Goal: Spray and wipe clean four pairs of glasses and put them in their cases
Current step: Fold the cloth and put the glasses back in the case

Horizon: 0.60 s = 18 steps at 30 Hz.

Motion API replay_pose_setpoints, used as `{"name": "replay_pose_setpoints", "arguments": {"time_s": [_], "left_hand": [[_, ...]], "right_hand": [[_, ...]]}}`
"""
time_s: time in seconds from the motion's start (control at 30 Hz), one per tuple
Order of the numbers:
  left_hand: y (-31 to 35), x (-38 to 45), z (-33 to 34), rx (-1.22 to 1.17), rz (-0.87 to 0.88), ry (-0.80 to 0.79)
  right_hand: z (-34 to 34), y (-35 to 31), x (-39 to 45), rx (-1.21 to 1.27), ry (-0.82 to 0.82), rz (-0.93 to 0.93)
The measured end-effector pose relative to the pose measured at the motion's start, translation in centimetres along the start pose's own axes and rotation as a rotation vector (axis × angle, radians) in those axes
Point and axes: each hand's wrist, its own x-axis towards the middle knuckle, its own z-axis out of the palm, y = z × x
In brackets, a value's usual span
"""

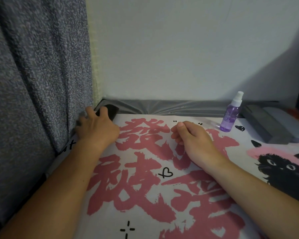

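left hand (97, 129) fingers curled round black glasses case (110, 110) at far-left mat (145, 213) corner | right hand (193, 138) loosely curled, empty | purple spray bottle (231, 114) upright far right

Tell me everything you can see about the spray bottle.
The spray bottle is small, of clear purple plastic with a white spray top and clear cap. It stands upright at the far right of the printed cloth, beside grey boxes. Nothing touches it but the cloth; both hands are away.
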Motion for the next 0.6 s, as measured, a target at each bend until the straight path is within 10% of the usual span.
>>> {"name": "replay_pose_setpoints", "arguments": {"time_s": [0.13,0.3,0.6], "left_hand": [[0.7,-0.7,0.1,0.134,0.074,0.111],[6.2,-5.0,2.4,-0.254,0.557,0.214],[7.9,-6.6,4.4,-0.307,0.802,0.155]], "right_hand": [[-0.1,-0.1,-0.2,-0.026,-0.022,-0.006],[0.0,-0.9,-0.3,-0.111,0.002,-0.013],[-14.4,3.5,-1.4,-0.786,0.558,0.054]]}}
